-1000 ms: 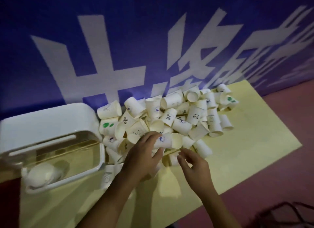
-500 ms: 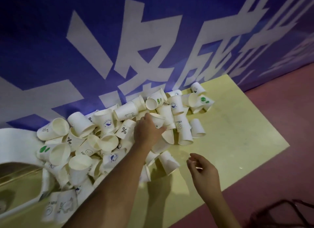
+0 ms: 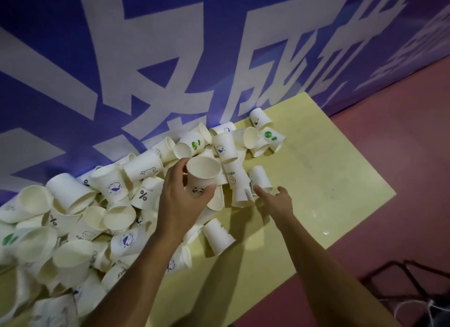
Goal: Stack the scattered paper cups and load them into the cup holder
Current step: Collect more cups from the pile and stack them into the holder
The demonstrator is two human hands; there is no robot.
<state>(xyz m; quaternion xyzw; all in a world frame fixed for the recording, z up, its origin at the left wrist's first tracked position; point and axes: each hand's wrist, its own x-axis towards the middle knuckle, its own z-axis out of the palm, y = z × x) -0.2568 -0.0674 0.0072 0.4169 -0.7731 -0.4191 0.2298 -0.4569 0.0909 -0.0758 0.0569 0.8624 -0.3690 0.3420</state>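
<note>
Holding an upright panda cup [image 3: 202, 173], mouth up, the left hand [image 3: 180, 202] wraps thumb and fingers round its wall, above the heap of paper cups [image 3: 97, 217]. The right hand [image 3: 277, 201] is spread wide and empty. The HELLO cup [image 3: 232, 178] lies at ten o'clock from it, long axis from twelve to six, mouth toward the person, so the right hand is nearer. A plain cup [image 3: 259, 177] lies just beside, at twelve o'clock, and may be knocked. No cup holder shows on the yellow worktop [image 3: 328, 180].
</note>
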